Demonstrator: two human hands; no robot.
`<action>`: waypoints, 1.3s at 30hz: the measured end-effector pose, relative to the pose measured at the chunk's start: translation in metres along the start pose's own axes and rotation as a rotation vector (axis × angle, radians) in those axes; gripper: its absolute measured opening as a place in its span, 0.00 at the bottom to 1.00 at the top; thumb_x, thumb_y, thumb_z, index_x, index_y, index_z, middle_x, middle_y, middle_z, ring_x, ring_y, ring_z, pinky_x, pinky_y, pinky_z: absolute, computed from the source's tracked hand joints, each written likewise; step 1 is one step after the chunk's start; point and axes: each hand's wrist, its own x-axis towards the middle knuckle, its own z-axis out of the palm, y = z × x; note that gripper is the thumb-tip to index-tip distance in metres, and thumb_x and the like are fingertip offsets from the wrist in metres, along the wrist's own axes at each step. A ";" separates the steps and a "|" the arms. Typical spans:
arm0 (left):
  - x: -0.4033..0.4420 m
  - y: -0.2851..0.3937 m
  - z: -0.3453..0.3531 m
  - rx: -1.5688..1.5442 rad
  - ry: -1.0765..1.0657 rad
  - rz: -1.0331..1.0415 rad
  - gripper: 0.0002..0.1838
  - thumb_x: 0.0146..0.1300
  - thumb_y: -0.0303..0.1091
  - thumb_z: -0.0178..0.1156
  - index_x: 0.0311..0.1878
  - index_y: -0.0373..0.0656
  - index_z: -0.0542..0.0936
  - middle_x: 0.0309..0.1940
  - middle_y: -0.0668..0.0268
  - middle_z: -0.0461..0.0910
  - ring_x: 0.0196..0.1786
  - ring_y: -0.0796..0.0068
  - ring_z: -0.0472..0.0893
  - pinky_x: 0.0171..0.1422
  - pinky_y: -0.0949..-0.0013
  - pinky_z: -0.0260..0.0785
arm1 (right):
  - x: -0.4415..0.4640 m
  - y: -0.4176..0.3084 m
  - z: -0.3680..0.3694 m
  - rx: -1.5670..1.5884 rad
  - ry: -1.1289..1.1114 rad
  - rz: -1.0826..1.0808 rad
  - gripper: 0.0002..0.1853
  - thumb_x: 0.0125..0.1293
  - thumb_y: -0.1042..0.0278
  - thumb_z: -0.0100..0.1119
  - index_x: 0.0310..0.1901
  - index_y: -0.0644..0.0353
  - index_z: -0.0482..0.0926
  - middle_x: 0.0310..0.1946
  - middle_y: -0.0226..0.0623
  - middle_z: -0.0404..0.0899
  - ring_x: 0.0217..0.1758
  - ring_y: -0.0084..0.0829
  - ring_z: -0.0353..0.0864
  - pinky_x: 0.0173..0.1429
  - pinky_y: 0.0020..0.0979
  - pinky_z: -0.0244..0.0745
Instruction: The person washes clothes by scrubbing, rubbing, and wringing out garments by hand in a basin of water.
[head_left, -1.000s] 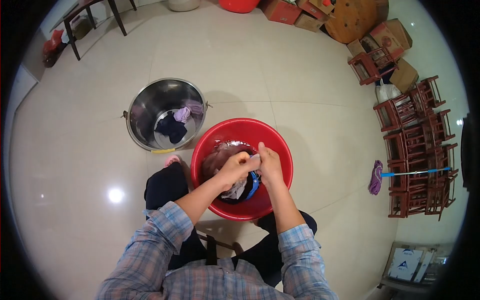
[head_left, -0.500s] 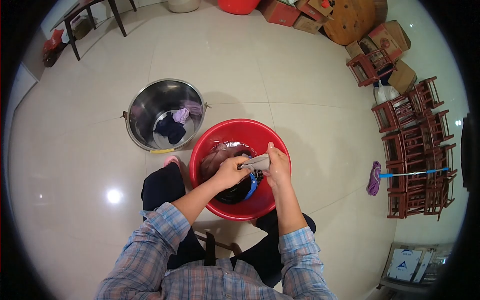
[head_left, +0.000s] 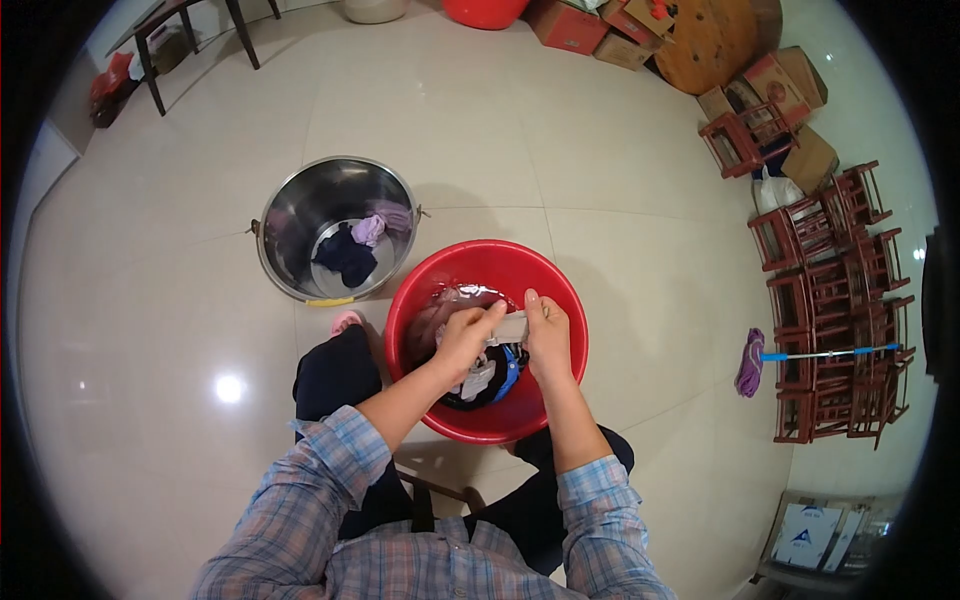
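Gripped at both ends, a pale grey cloth (head_left: 509,328) is held between the closed fingers of the left hand (head_left: 464,343) and the right hand (head_left: 548,338), above the red basin (head_left: 555,290) at the centre of the frame. Its exposed part forms a short, smooth, plain band. Beneath lie black fabric (head_left: 492,388) with a bright blue edge and brownish-pink fabric (head_left: 428,325). At lower right, a pale panel (head_left: 807,535) bears a dark blue triangular mark; the lettering under it is too small to read.
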 end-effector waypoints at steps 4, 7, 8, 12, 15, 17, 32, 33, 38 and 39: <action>0.017 -0.025 -0.007 0.201 0.023 0.102 0.19 0.62 0.48 0.53 0.26 0.41 0.77 0.18 0.73 0.70 0.20 0.85 0.65 0.23 0.81 0.56 | 0.002 0.003 0.001 -0.027 0.013 -0.079 0.18 0.67 0.57 0.49 0.21 0.57 0.67 0.15 0.21 0.62 0.19 0.14 0.57 0.21 0.21 0.54; 0.021 -0.028 -0.008 0.215 0.046 0.140 0.19 0.64 0.47 0.52 0.27 0.40 0.77 0.19 0.73 0.71 0.20 0.85 0.67 0.23 0.80 0.58 | -0.002 0.001 0.006 -0.030 0.059 -0.061 0.19 0.67 0.58 0.49 0.20 0.58 0.66 0.15 0.22 0.61 0.20 0.14 0.56 0.22 0.21 0.54; 0.021 -0.028 -0.008 0.214 0.045 0.140 0.19 0.64 0.47 0.52 0.27 0.40 0.77 0.19 0.73 0.71 0.20 0.85 0.67 0.23 0.80 0.58 | -0.003 0.005 0.007 -0.037 0.050 -0.081 0.19 0.67 0.58 0.49 0.20 0.58 0.67 0.15 0.22 0.61 0.20 0.14 0.56 0.22 0.22 0.54; 0.019 -0.024 -0.007 0.084 0.019 0.082 0.20 0.64 0.46 0.52 0.25 0.38 0.76 0.19 0.73 0.71 0.22 0.86 0.65 0.24 0.77 0.58 | 0.001 0.015 0.006 -0.130 0.058 -0.174 0.18 0.67 0.57 0.48 0.21 0.57 0.67 0.14 0.22 0.61 0.18 0.14 0.56 0.20 0.22 0.54; 0.020 -0.024 -0.004 0.022 -0.004 0.060 0.21 0.64 0.46 0.52 0.23 0.37 0.75 0.18 0.74 0.68 0.22 0.85 0.64 0.24 0.76 0.57 | -0.001 0.007 0.006 0.025 0.073 -0.018 0.18 0.66 0.56 0.49 0.21 0.56 0.67 0.14 0.22 0.62 0.15 0.14 0.57 0.17 0.21 0.53; 0.015 -0.012 -0.003 -0.004 -0.015 0.019 0.22 0.64 0.47 0.52 0.24 0.37 0.75 0.18 0.74 0.69 0.23 0.85 0.65 0.26 0.76 0.58 | -0.002 0.002 0.006 0.067 0.072 0.022 0.18 0.66 0.56 0.49 0.21 0.56 0.67 0.14 0.22 0.63 0.14 0.14 0.57 0.16 0.21 0.52; 0.012 -0.011 -0.009 0.092 -0.359 0.078 0.09 0.58 0.29 0.57 0.41 0.38 0.74 0.33 0.69 0.75 0.38 0.81 0.72 0.47 0.77 0.64 | 0.004 0.000 -0.006 0.117 0.127 0.058 0.18 0.66 0.56 0.50 0.22 0.56 0.67 0.14 0.23 0.64 0.14 0.14 0.58 0.16 0.20 0.52; 0.013 -0.014 -0.008 0.017 -0.304 0.064 0.07 0.57 0.27 0.54 0.39 0.39 0.74 0.32 0.69 0.74 0.37 0.82 0.71 0.45 0.78 0.63 | 0.004 0.002 -0.004 0.108 0.116 0.051 0.18 0.66 0.56 0.50 0.21 0.56 0.67 0.14 0.23 0.64 0.14 0.14 0.58 0.16 0.20 0.52; 0.019 -0.024 -0.011 -0.110 -0.062 0.046 0.06 0.54 0.26 0.46 0.32 0.40 0.74 0.29 0.70 0.73 0.33 0.81 0.69 0.38 0.78 0.61 | -0.002 0.011 0.013 -0.035 0.084 -0.041 0.19 0.67 0.57 0.48 0.21 0.59 0.67 0.14 0.25 0.64 0.17 0.15 0.59 0.20 0.22 0.56; 0.019 -0.022 -0.011 -0.128 0.031 0.061 0.07 0.52 0.27 0.45 0.29 0.40 0.73 0.26 0.69 0.71 0.31 0.80 0.68 0.36 0.75 0.60 | -0.003 0.015 0.016 -0.080 0.074 -0.095 0.19 0.67 0.57 0.48 0.22 0.60 0.68 0.15 0.26 0.65 0.18 0.16 0.60 0.22 0.24 0.58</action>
